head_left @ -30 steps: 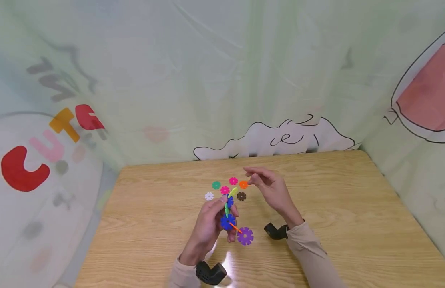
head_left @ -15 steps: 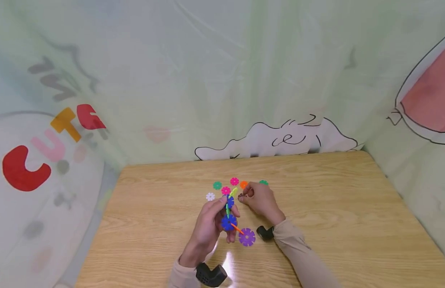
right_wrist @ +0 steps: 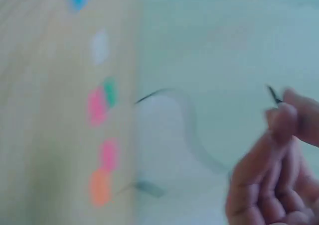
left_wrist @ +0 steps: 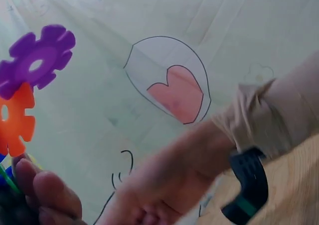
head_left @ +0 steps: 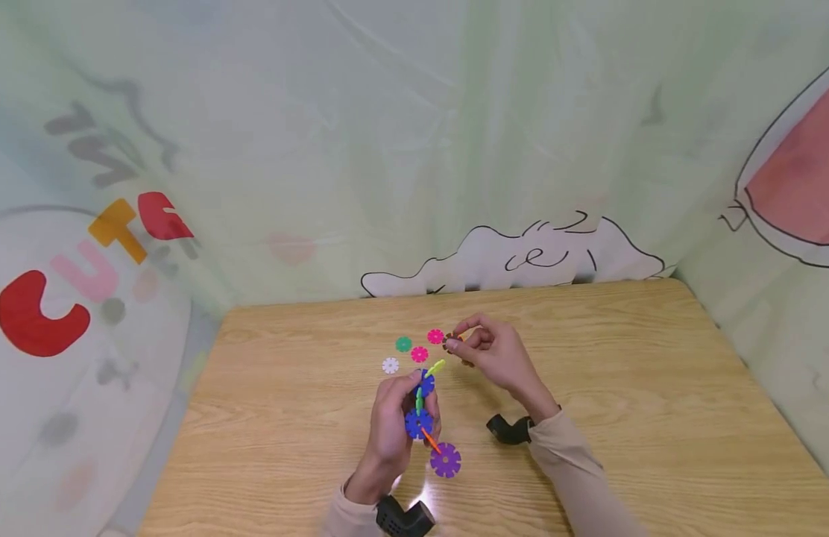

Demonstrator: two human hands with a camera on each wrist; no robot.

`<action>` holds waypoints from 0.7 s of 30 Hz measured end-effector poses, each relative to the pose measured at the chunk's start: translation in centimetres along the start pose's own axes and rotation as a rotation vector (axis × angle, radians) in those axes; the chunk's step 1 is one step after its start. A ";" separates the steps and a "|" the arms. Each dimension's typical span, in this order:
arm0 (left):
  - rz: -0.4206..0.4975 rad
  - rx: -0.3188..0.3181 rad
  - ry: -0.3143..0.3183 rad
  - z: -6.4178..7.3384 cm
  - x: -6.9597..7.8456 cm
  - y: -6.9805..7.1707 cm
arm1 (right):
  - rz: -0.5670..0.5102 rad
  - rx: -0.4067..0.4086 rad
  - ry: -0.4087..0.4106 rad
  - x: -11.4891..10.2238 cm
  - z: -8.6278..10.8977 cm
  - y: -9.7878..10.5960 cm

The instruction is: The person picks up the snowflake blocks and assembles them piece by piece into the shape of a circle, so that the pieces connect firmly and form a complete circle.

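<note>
My left hand (head_left: pixel 390 425) grips a chain of notched plastic snowflake discs joined edge to edge. The chain runs from a yellow disc (head_left: pixel 436 368) through blue and green ones to a lower blue disc (head_left: pixel 417 426), an orange disc (left_wrist: pixel 22 118) and a purple disc (head_left: pixel 446 460) at the near end. My fingers hide part of it. Between thumb and fingertips, my right hand (head_left: pixel 503 362) pinches a single dark brown disc (head_left: pixel 449 343), raised off the table and apart from the chain. In the right wrist view, this disc (right_wrist: pixel 271 92) shows edge-on.
Loose discs lie on the wooden table (head_left: pixel 287 403) beyond my left hand: a white one (head_left: pixel 391 365), a green one (head_left: pixel 404 344) and two pink ones, one farther back (head_left: pixel 435 336) and one nearer (head_left: pixel 420 354). An orange disc (right_wrist: pixel 100 187) lies beside them. A printed cloth (head_left: pixel 320 186) hangs behind.
My right hand reached down to the brown disc on the table, pinched it and lifted it up and back. The left hand with the chain shifted slightly towards me.
</note>
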State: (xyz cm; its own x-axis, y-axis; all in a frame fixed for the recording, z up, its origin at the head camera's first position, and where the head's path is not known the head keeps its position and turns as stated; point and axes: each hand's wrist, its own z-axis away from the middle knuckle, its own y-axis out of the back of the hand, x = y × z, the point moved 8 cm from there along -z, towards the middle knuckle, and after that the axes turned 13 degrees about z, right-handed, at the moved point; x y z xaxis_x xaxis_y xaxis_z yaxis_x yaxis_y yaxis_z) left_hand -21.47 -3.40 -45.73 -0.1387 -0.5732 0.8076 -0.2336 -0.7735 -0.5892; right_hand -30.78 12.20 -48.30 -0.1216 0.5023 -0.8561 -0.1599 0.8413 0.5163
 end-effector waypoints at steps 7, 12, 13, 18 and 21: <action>0.003 -0.046 -0.093 0.3 0.9 -0.7 | -0.273 0.128 0.120 -5.3 3.2 3.2; -0.004 -0.071 -0.107 0.5 1.1 -1.2 | -0.294 0.151 0.200 -7.3 4.6 3.6; -0.006 -0.079 -0.108 0.6 1.1 -1.4 | -0.297 0.151 0.216 -7.6 4.8 3.6; -0.006 -0.098 -0.121 0.8 1.2 -1.7 | -0.308 0.143 0.308 -8.6 5.4 3.4; -0.011 -0.093 -0.134 0.9 1.4 -1.7 | -0.317 0.131 0.343 -8.9 5.7 3.3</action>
State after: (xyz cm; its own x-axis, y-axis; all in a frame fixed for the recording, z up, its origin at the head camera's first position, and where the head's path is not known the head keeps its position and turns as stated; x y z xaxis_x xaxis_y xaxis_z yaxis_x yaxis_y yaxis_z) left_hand -20.41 -3.10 -43.59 -0.0076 -0.6009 0.7993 -0.3233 -0.7549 -0.5707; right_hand -24.65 11.64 -39.06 -0.4067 0.1411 -0.9026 -0.1194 0.9713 0.2056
